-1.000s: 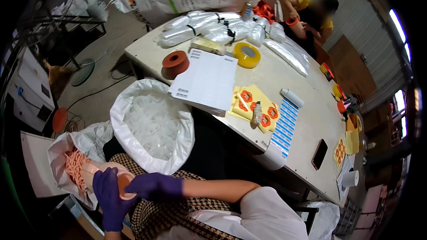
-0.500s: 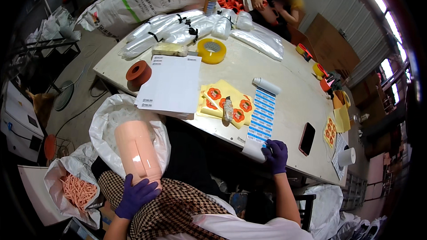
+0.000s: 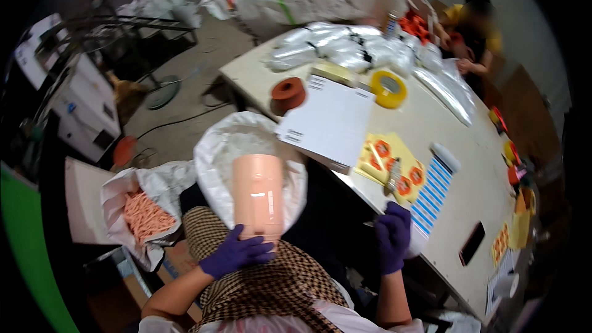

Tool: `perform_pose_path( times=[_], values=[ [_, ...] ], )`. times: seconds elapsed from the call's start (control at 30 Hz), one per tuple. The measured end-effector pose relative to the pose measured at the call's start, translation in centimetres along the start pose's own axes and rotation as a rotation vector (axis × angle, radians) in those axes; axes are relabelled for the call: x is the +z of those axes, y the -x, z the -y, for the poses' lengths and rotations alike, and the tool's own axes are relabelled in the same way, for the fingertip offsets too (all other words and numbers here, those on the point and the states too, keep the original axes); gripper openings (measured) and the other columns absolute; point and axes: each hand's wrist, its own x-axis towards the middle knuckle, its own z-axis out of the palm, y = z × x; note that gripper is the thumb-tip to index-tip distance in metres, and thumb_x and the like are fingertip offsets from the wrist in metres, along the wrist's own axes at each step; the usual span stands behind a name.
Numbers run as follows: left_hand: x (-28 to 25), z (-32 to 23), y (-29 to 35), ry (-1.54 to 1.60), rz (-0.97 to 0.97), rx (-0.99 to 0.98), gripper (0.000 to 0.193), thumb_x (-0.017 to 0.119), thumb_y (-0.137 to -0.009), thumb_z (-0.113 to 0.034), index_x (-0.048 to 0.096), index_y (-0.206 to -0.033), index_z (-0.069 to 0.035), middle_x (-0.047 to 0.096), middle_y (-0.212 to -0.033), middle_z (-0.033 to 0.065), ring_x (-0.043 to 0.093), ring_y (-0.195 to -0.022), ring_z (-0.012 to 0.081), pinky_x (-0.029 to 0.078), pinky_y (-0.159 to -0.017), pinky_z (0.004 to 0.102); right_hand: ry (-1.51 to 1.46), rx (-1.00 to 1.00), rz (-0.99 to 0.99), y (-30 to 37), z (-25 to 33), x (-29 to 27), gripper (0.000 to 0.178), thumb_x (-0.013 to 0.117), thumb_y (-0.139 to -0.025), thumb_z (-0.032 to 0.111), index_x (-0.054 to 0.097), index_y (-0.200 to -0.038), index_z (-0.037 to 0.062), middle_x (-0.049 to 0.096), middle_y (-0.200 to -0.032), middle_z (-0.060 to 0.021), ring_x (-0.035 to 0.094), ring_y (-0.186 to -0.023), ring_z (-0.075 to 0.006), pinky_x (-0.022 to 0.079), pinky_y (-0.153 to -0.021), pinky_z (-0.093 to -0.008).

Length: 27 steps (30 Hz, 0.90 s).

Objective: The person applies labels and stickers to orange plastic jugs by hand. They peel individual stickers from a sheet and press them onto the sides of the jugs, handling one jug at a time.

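A pale pink plastic cylinder [image 3: 258, 188] with a glossy front lies on my lap, its far end over a white sack. My left hand [image 3: 237, 254], in a purple glove, grips its near end, fingers across the surface. My right hand [image 3: 393, 237], also purple-gloved, is raised off the table's front edge with its fingers curled in. A small pale sliver shows by its fingertips, too small to name. Beside that hand runs a strip of blue-and-white labels [image 3: 435, 191], unrolled from a roll at its far end.
On the table [image 3: 475, 176] are white sheets [image 3: 333, 117], orange-flower stickers [image 3: 407, 166], yellow tape [image 3: 388, 89], a brown roll [image 3: 288, 94], a phone [image 3: 472, 243] and bundled clear bags [image 3: 345, 46]. A white sack [image 3: 209, 148] and a bag of pink strips [image 3: 147, 216] stand left. Another person [image 3: 472, 37] sits across.
My right hand has come away from the label strip, drawing left toward me with fingers curled. The cylinder has turned more upright in view under my left hand. The whole view has swung left.
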Motion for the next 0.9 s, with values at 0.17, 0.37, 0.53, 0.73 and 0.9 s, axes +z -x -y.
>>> perform_pose_path(
  times=[0.17, 0.37, 0.53, 0.73, 0.9],
  values=[
    [0.5, 0.8, 0.0, 0.074, -0.070, 0.040, 0.051, 0.059, -0.090, -0.017, 0.053, -0.135, -0.041, 0.055, -0.141, -0.0128, 0.054, -0.122, 0.0119, 0.044, -0.098, 0.0478, -0.314, -0.093, 0.437, -7.9, 2.5, 15.5, 0.016, 0.069, -0.090, 0.016, 0.069, -0.099, 0.0020, 0.063, -0.110, -0.0148, 0.062, -0.102, -0.0309, 0.050, -0.088, -0.0368],
    [1.5, 0.2, 0.8, 0.088, -0.087, 0.024, 0.049, 0.051, -0.098, -0.019, 0.046, -0.145, -0.033, 0.053, -0.144, -0.0064, 0.052, -0.132, 0.0134, 0.043, -0.107, 0.0504, -0.220, -0.101, 0.700, -11.8, 2.3, 24.9, 0.018, 0.068, -0.091, 0.020, 0.069, -0.090, 0.0022, 0.066, -0.090, -0.0103, 0.061, -0.091, -0.0270, 0.049, -0.085, -0.0369],
    [1.7, -0.2, 1.1, 0.029, 0.035, 0.059, 0.052, 0.052, -0.098, -0.019, 0.043, -0.147, -0.033, 0.049, -0.147, -0.0056, 0.051, -0.133, 0.0141, 0.043, -0.109, 0.0509, -0.159, 0.013, 0.797, -12.2, 2.1, 25.4, 0.017, 0.071, -0.088, 0.021, 0.072, -0.090, 0.0041, 0.067, -0.093, -0.0118, 0.063, -0.095, -0.0282, 0.050, -0.085, -0.0378],
    [1.1, 0.4, 0.6, -0.033, 0.022, 0.055, 0.057, 0.053, -0.097, -0.020, 0.039, -0.150, -0.034, 0.048, -0.150, -0.0055, 0.052, -0.133, 0.0167, 0.043, -0.109, 0.0517, -0.131, -0.188, 0.610, -10.5, -0.7, 27.3, 0.035, 0.080, -0.081, 0.023, 0.071, -0.112, 0.0109, 0.067, -0.095, -0.0102, 0.067, -0.084, -0.0254, 0.054, -0.076, -0.0358],
    [0.7, 0.6, 4.8, 0.219, -0.212, -0.138, 0.037, 0.072, -0.084, -0.023, 0.066, -0.117, -0.038, 0.060, -0.133, -0.0031, 0.056, -0.121, 0.0246, 0.033, -0.111, 0.0596, -0.435, 0.338, 0.782, -11.9, 2.6, 27.3, 0.072, 0.076, -0.087, 0.017, 0.045, -0.151, 0.0121, 0.061, -0.085, -0.0018, 0.056, -0.070, -0.0092, 0.050, -0.064, -0.0272]
  ],
)
